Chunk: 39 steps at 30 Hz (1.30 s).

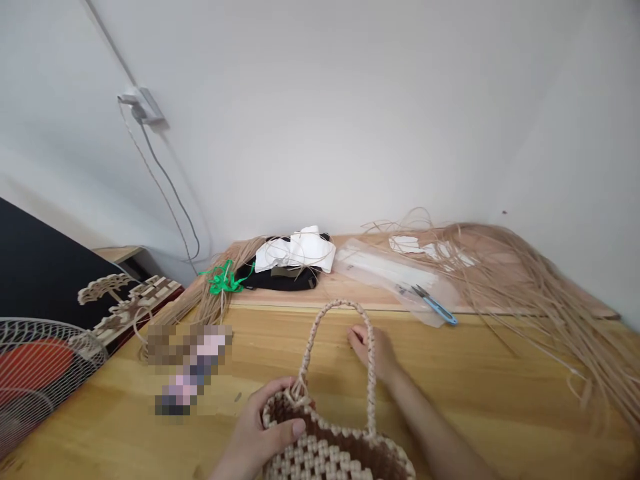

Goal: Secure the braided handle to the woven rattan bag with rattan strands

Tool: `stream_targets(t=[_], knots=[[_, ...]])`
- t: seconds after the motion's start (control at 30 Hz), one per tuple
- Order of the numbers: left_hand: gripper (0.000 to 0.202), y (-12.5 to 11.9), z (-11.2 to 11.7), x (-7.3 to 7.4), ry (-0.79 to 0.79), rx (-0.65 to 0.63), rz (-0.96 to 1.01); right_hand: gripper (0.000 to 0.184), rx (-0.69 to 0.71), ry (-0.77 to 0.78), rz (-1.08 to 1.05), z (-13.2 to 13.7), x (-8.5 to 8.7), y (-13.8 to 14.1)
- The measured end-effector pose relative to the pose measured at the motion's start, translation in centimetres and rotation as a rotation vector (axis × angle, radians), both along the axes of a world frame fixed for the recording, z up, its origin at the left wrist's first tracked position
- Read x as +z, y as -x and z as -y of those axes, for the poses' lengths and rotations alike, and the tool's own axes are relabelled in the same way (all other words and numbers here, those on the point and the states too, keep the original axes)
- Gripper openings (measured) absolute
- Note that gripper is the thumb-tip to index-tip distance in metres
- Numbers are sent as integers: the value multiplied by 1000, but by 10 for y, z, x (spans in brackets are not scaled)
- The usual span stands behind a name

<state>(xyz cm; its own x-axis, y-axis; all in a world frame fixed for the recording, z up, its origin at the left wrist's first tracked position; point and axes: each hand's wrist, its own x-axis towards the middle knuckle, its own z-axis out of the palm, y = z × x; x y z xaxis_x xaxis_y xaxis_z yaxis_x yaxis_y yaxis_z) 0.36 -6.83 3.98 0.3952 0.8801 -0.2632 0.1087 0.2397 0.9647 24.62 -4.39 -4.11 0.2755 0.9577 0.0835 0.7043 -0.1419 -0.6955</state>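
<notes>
Rough woven bag (340,457) of tan and brown cord, bumpy braided handle (371,373), smooth shiny wooden table (500,400), dry thin straw strands (545,293), clear shiny plastic sleeve (375,268), snips (434,305) with blue plastic grip and metal tips, glossy green ribbon (224,280), soft black cloth (280,279), metal wire fan grille (45,350)

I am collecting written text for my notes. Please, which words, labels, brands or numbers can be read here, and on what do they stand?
No text can be read in this view.
Tan patch on the black pouch: too small to read.
Pixelated object on the table: blurred out.
On the woven bag and the scissors: no marking visible.
</notes>
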Motion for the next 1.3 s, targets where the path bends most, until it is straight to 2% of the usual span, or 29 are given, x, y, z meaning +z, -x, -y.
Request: stream_targets(t=[0.13,0.2,0.27,0.33,0.43,0.5,0.57,0.67,0.77,0.87,1.0,1.13,1.3], knots=[[60,6,1,-15,-43,115,14,21,-1,-7,-110,0,0,-3],[62,9,1,-19,-54,117,41,23,-27,-25,-198,0,3,-3],[67,12,2,-20,-43,78,98,33,-69,-49,-319,4,8,-2],[72,15,3,-19,-16,30,163,50,-81,-51,-460,15,19,0],[70,20,1,-16,-3,2,233,65,21,28,-641,48,44,6],[60,22,-4,-14,-14,-3,219,61,101,78,-729,72,63,12],[53,22,-14,-13,32,-28,184,43,151,111,-822,91,79,20],[49,17,-32,-6,137,-120,174,35,158,180,-816,103,91,31],[38,11,-48,5,55,-298,116,29,145,181,-822,99,90,35],[30,10,-58,11,23,-273,145,26,107,155,-837,94,85,34],[26,13,-61,0,114,-233,260,25,78,146,-879,98,80,34],[27,12,-54,-15,281,-212,433,26,78,91,-1045,102,69,37],[30,3,-42,-23,488,-137,617,27,413,-31,-1199,95,42,41]])
